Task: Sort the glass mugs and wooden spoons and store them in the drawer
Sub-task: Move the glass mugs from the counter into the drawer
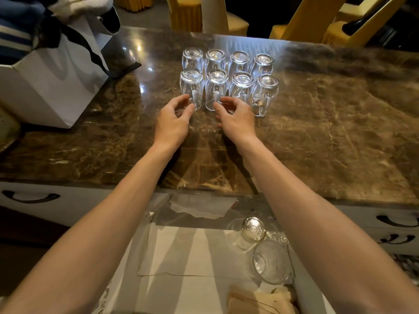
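Observation:
Several clear glass mugs (229,75) stand upside down in two rows on the brown marble counter (328,132). My left hand (173,118) reaches to the near-left mug (191,87), fingers loosely curled beside its handle, holding nothing. My right hand (235,116) is at the base of the second front mug (216,88), fingers curled and not closed on it. Below the counter the drawer (181,257) stands pulled out, lined with white cloth. Two glass mugs (260,245) lie at its right side. No wooden spoons show.
A white paper bag (52,82) with dark ribbon handles stands on the counter's left. Shut drawers with dark handles (30,197) flank the pulled-out one. Folded beige cloth (260,300) lies in the drawer's near right corner. Yellow-covered chairs (186,14) stand beyond the counter.

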A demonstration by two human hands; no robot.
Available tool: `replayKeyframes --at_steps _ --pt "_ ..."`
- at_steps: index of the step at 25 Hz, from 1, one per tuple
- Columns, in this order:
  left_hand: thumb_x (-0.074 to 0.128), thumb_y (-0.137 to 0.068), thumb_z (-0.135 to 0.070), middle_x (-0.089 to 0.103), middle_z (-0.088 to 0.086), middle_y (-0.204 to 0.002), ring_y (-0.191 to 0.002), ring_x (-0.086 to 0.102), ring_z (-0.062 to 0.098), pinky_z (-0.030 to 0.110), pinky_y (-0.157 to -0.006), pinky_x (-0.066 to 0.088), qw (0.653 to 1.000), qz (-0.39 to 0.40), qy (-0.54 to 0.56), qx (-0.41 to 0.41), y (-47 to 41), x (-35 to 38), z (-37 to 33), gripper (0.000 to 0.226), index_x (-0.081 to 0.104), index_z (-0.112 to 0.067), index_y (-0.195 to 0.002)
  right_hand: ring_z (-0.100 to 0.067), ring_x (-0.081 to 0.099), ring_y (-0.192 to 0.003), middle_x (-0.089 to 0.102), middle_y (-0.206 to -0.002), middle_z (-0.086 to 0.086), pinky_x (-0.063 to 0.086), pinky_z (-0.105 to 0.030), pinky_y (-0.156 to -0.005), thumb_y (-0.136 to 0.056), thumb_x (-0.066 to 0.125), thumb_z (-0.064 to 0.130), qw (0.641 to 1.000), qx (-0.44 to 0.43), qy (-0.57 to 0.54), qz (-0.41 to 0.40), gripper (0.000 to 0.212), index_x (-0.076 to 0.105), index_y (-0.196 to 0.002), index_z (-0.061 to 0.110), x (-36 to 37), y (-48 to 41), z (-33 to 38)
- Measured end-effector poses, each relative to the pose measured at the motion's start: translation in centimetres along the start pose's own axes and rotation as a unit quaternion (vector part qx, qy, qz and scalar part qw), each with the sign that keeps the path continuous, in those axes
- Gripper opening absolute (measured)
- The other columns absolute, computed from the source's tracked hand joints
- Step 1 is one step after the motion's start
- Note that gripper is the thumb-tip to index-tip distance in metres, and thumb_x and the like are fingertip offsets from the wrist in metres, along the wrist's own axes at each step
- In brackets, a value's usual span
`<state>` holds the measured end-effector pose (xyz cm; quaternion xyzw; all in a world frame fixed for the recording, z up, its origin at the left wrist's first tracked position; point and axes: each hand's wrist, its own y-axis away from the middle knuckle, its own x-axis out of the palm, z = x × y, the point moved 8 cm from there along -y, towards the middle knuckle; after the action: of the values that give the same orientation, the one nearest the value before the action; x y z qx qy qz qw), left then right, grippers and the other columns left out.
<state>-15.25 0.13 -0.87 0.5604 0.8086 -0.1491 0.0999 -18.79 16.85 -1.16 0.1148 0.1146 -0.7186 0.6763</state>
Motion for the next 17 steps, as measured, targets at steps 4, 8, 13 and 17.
replayKeyframes --at_steps 4,8,13,17 --pt "0.061 -0.089 -0.018 0.063 -0.001 -0.105 -0.091 0.060 0.002 0.015 -0.081 0.050 0.997 -0.015 0.066 -0.029 -1.3 0.9 0.7 0.032 0.058 -0.009 -0.120 -0.015 0.064 -0.096 0.068 -0.102 -0.002 0.052 -0.027 -0.084 -0.087 0.065 0.026 0.998 -0.018 0.057 -0.019 0.029 0.064 -0.111 0.010 0.7 -0.8 0.9" --pt "0.068 -0.084 -0.026 0.064 -0.004 -0.099 -0.082 0.060 -0.002 0.000 -0.069 0.044 0.998 -0.058 0.012 0.008 -2.0 0.5 0.1 0.032 0.062 -0.011 -0.112 -0.013 0.065 -0.091 0.071 -0.097 0.000 0.044 -0.019 -0.076 -0.085 0.067 0.030 0.992 -0.034 0.113 -0.041 0.024 0.068 -0.103 0.014 0.5 -1.3 1.9" --pt "0.067 -0.086 -0.023 0.046 0.009 -0.128 -0.098 0.060 0.011 -0.002 -0.069 0.041 0.992 -0.114 -0.011 0.044 -2.0 0.6 -0.7 0.031 0.061 -0.007 -0.112 -0.019 0.064 -0.097 0.070 -0.103 -0.002 0.049 -0.034 -0.086 -0.085 0.067 0.032 0.987 -0.042 0.138 -0.076 0.022 0.067 -0.101 0.017 1.0 -1.3 2.6" --pt "0.064 -0.087 -0.022 0.049 0.011 -0.138 -0.099 0.060 0.006 -0.001 -0.070 0.043 0.994 -0.102 -0.018 0.036 -2.3 0.8 -0.2 0.029 0.061 -0.009 -0.113 -0.019 0.065 -0.095 0.071 -0.101 -0.004 0.049 -0.032 -0.082 -0.087 0.065 0.028 0.988 -0.032 0.125 -0.085 0.019 0.068 -0.101 0.016 1.2 -0.9 2.7"
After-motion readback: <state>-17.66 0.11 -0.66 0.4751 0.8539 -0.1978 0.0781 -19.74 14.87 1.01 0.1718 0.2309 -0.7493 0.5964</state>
